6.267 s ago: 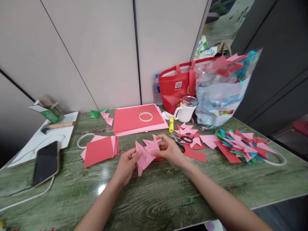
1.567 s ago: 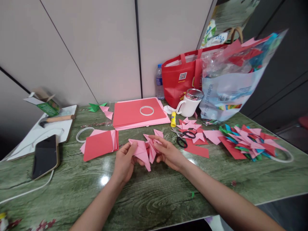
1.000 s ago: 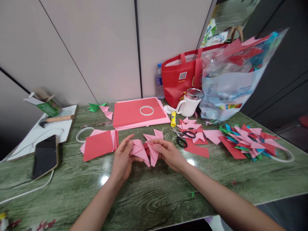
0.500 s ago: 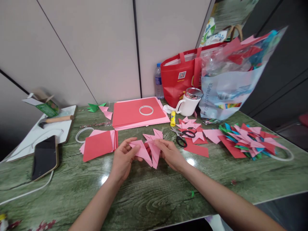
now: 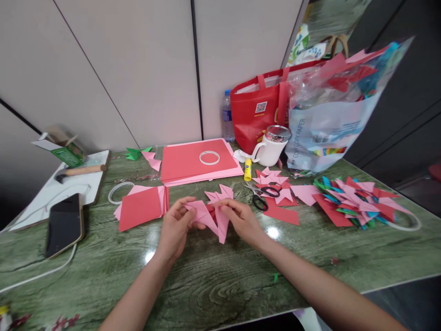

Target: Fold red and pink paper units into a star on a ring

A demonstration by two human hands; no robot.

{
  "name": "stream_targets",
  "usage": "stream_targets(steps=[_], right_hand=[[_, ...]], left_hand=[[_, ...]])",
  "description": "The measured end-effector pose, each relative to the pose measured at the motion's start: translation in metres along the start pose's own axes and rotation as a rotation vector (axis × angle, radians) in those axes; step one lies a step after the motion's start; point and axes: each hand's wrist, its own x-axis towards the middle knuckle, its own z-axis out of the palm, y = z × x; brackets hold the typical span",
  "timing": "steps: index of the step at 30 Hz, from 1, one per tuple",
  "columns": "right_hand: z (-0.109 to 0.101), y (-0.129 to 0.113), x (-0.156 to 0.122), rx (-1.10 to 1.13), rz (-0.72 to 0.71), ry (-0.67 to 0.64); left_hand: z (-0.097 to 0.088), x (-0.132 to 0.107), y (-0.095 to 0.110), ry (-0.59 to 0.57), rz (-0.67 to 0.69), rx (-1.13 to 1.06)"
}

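We see the left hand [image 5: 176,226] and the right hand [image 5: 244,222] each pinching folded pink paper.
Between thumb and fingers the left hand holds a creased pink piece [image 5: 206,219]; beside it, the right hand grips a narrow pink fold [image 5: 223,227] pointing down, both over the green table [image 5: 220,285]. Whether the two are joined, we cannot tell. Just beyond the fingers we find a spiky pink shape [image 5: 225,191], then scissors [image 5: 260,192] to the right, a stack of cut paper [image 5: 139,209] to the left, and farther back, large red and pink sheets [image 5: 182,163].
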Motion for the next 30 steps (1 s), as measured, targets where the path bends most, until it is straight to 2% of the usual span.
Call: stream_targets(steps=[4, 13, 19, 25, 30], right_hand=[[0.0004, 0.0011, -0.0006, -0.05, -0.051, 0.066], [0.0003, 0.0006, -0.0018, -0.05, -0.1, 0.083], [-0.0009, -0.0044, -0.0029, -0.101, -0.211, 0.215], [-0.0001, -0.0021, -0.0037, -0.139, -0.224, 0.134], [0.0006, 0.0013, -0.0033, -0.177, -0.179, 0.136]], left_hand=[[0.0, -0.0001, -0.0009, 0.0, 0.003, -0.008], [-0.0001, 0.0006, -0.0016, -0.035, -0.02, 0.014], [-0.004, 0.0025, -0.0059, -0.006, 0.009, 0.065], [-0.0035, 0.0022, -0.0046, -0.015, -0.002, 0.109], [-0.0034, 0.0012, -0.0038, -0.048, 0.016, 0.127]])
